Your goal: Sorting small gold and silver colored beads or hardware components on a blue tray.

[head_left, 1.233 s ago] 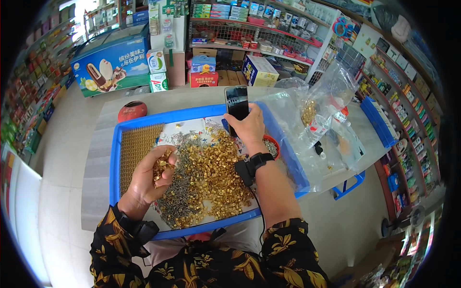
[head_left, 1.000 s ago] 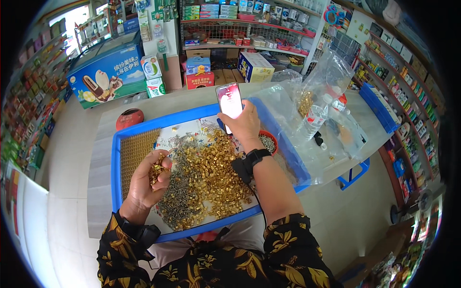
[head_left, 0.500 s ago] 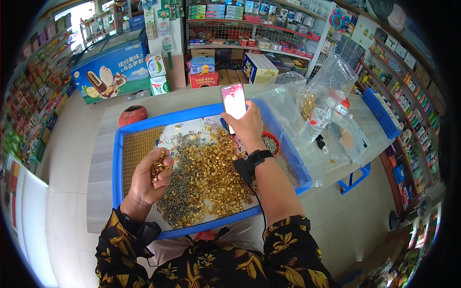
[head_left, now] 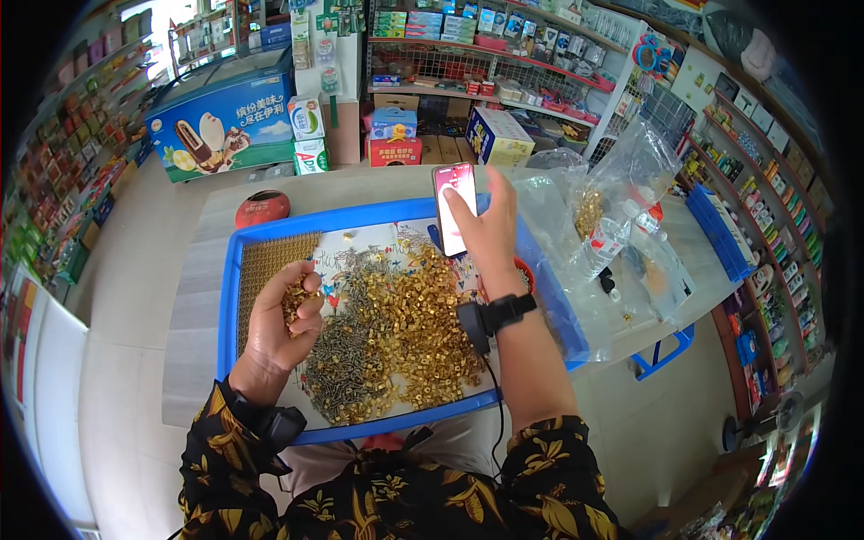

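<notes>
My left hand (head_left: 273, 328) is curled around a handful of small brass-coloured metal pieces (head_left: 295, 295), above the left part of a blue tray (head_left: 355, 214). At the tray's far side a phone (head_left: 451, 230) with a lit screen leans upright. The thumb of my right hand (head_left: 495, 238) lies over its screen, the other fingers stretched apart beside it. Between my hands spread a heap of loose brass pieces (head_left: 427, 328) and a heap of grey screws (head_left: 337, 364). Upright brass pieces stand in a dense block of rows (head_left: 270, 261) at the tray's left end.
A red bowl (head_left: 525, 272) is partly hidden behind my right wrist. Behind the tray sits a red round container (head_left: 262, 210). Clear plastic bags and a bottle (head_left: 605, 241) lie on the right of the table. A blue crate (head_left: 720, 232) stands farther right.
My right hand has loosened from the phone's edge; its fingers have spread and the thumb has moved onto the screen. The left hand still holds its brass pieces. The whole view has shifted slightly.
</notes>
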Motion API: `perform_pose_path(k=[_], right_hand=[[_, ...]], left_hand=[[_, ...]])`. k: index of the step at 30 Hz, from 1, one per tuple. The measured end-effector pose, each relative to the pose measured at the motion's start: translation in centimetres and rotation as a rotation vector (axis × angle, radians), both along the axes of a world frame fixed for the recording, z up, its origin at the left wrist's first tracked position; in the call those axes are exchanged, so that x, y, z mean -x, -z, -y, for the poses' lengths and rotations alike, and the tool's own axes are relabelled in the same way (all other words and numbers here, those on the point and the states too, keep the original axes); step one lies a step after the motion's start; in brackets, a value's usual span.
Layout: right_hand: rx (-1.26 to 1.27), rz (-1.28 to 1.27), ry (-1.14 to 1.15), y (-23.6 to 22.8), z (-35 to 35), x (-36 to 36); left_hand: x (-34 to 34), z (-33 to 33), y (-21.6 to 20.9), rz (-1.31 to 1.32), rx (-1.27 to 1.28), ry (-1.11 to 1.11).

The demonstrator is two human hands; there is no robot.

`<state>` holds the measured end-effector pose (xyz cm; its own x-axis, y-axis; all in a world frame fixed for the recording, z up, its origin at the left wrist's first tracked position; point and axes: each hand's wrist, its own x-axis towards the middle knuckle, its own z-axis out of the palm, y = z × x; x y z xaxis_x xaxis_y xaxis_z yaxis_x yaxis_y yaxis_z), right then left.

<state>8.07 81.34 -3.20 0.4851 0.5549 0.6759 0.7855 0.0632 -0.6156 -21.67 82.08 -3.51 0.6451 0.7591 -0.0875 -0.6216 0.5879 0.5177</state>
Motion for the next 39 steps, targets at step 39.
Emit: perform_pose_path(k=[39], right_hand=[[0.125,0.32,-0.873,-1.0,3.1,13.8]], left_hand=[[-1.8,0.6,1.3,0.045,0.196,-0.174]])
